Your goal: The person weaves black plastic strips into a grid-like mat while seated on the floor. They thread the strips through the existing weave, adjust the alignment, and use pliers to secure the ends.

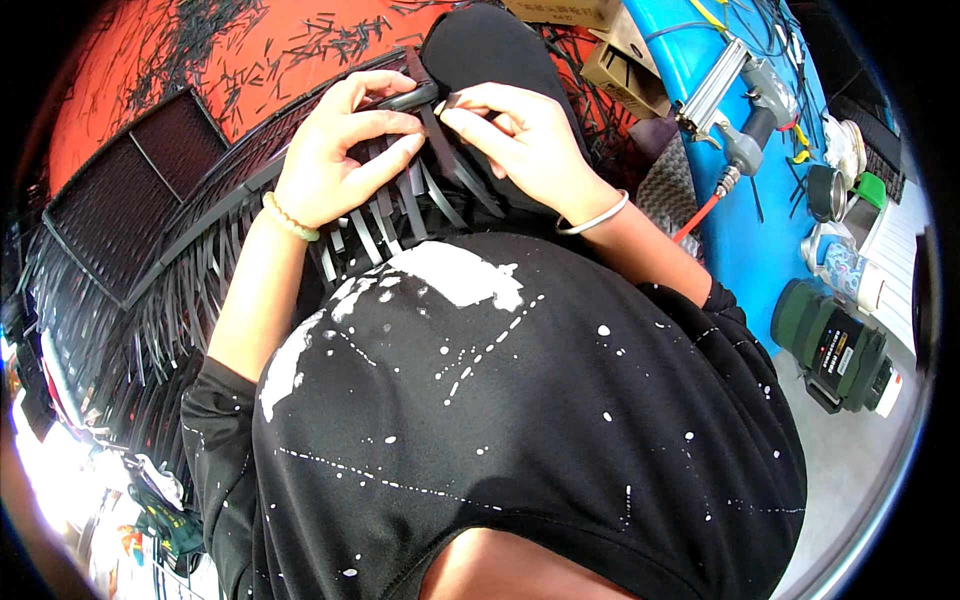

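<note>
Left hand: The left hand (350,150) grasped the upper end of the frame (205,235), fingers curled over its dark bar, a beaded bracelet (290,218) on the wrist.
Right hand: Thumb and forefinger of the right hand (520,130) met at the frame's upper end, touching a dark strip (438,145); whether they gripped it could not be told. A bangle (593,213) circled the wrist.
Frame: It slanted across the person's front, pale and dark strips (385,225) hanging loose from its bar.
Red surface: Beyond the frame, black scraps (330,40) littered the red surface (90,110).
Cardboard box: The cardboard box (625,80) stood right of the frame.
Blue counter: Farther right of the frame, the blue counter (745,255) carried an air tool (755,120) with a red hose (697,217).
</note>
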